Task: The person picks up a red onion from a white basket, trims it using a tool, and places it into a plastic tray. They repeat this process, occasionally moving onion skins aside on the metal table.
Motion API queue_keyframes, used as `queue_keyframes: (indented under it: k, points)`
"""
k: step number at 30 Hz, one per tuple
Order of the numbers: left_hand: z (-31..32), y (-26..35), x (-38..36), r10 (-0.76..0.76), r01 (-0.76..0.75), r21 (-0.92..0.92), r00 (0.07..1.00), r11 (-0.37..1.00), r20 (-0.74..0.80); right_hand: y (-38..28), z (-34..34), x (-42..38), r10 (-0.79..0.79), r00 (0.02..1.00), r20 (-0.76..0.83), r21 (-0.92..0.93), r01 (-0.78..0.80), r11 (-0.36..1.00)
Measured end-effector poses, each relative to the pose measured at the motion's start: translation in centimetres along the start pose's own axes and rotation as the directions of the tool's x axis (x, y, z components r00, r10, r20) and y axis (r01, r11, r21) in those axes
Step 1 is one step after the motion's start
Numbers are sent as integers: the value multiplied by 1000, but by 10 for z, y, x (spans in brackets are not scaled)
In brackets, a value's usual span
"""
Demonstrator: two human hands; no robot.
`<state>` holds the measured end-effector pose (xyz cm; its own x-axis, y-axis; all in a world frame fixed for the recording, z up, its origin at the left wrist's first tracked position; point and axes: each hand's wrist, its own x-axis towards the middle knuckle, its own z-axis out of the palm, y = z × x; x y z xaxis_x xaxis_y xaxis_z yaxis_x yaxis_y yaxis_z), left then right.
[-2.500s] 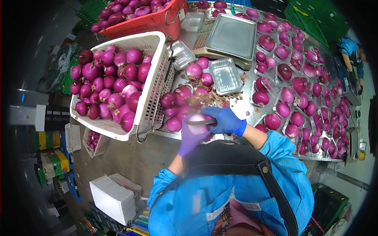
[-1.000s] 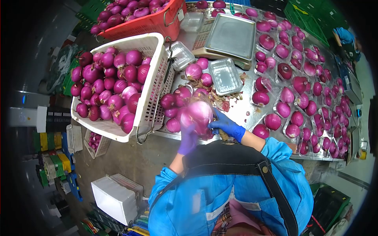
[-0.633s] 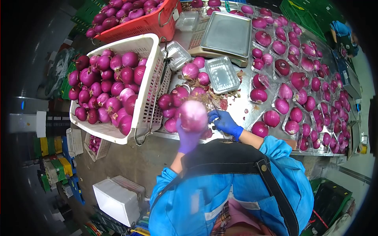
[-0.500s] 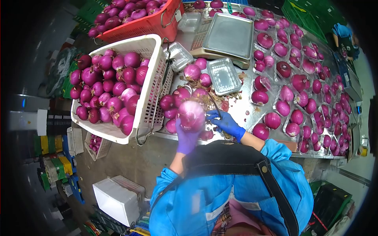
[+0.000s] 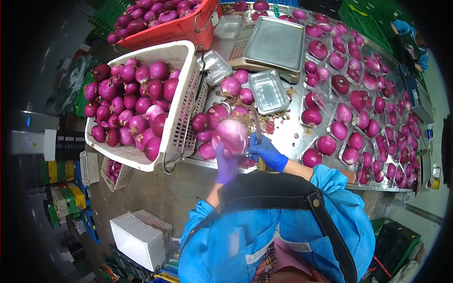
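A large purple onion (image 5: 231,134) sits in my left hand (image 5: 227,165), whose gloved fingers are wrapped round its lower side. My right hand (image 5: 268,153), also in a blue glove, is closed on a knife (image 5: 256,123). The dark blade points up and away from me, just right of the onion. Whether blade and onion touch is hard to tell. Loose onions (image 5: 217,114) lie just beyond and to the left of my hands. Dry skins and scraps (image 5: 270,126) are scattered on the metal table near a clear plastic tray (image 5: 269,92).
A tilted white crate (image 5: 185,52) of onions stands at the left, with a red crate (image 5: 205,35) behind it. A scale (image 5: 274,45) sits at the back. Many onions in clear trays (image 5: 347,113) cover the table's right side. A co-worker (image 5: 409,42) is at the far right.
The knife has swung to a more upright angle, and my right hand has turned with it, moving slightly left and down. The onion in my left hand has shifted slightly. The co-worker has moved.
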<state>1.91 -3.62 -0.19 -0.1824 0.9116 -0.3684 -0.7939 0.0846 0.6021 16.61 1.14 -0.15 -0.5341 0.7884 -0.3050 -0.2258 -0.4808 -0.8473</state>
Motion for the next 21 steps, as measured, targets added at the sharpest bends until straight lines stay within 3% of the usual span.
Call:
queue_keyframes:
  k: [1,2,4,5,7,8,9,11,14,18,21]
  points:
    - [5,4,-2,-111,112,-76,994,991,14,0,-1,-2,-22,1000,7,-13,22,1000]
    - [4,6,1,-108,109,-77,994,991,13,-1,-4,-2,-22,1000,10,-13,22,1000]
    - [0,12,10,-194,144,-421,978,896,-78,-3,-14,-3,13,999,-51,-214,-24,977]
    - [-6,15,14,-192,142,-422,979,895,-76,-2,-19,-3,12,999,-50,-216,-22,976]
    - [-15,25,19,-207,185,-427,978,885,-5,-4,-22,-5,-34,995,-91,-607,-28,794]
    - [-18,26,20,-230,207,-418,973,884,-4,-6,-24,-7,-169,985,44,-814,134,565]
    - [-16,30,16,-229,205,-421,973,883,-7,-13,-23,-9,-165,985,46,-815,133,565]
    - [-11,37,12,-288,285,-205,958,936,17,-25,-27,-10,-192,941,280,-884,331,331]
    - [-12,40,8,-354,352,-229,935,908,35,-28,-39,-10,-49,954,296,-895,295,334]
    - [-14,39,7,-407,424,-238,905,874,119,-45,-40,-13,17,937,349,-899,329,289]
    - [-13,38,6,-400,421,-243,907,874,135,-47,-38,-15,32,941,337,-881,304,362]
